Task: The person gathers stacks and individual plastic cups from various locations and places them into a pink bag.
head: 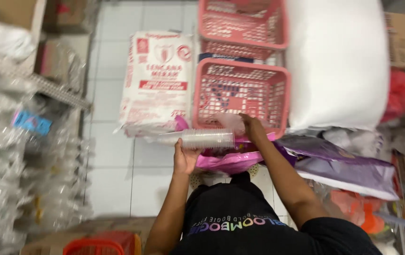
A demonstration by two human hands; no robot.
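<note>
Here the left hand [185, 158] grips a sleeve of clear cups [207, 138]; the right hand [252, 128] pinches its wrap. Beyond: pink basket [240, 92], white red-labelled sack [157, 80].

Both arms bare, reaching forward and down from short black sleeves. Left arm near straight, forearm running up the frame, wrist slightly bent. Left hand [185, 158] palm up, fingers curled in a grip, thumb on the near side. Right arm bent at elbow, forearm angled up-left. Right hand [252, 128] just ahead of left, knuckles up, fingers closed in a pinch, tips hidden.
</note>
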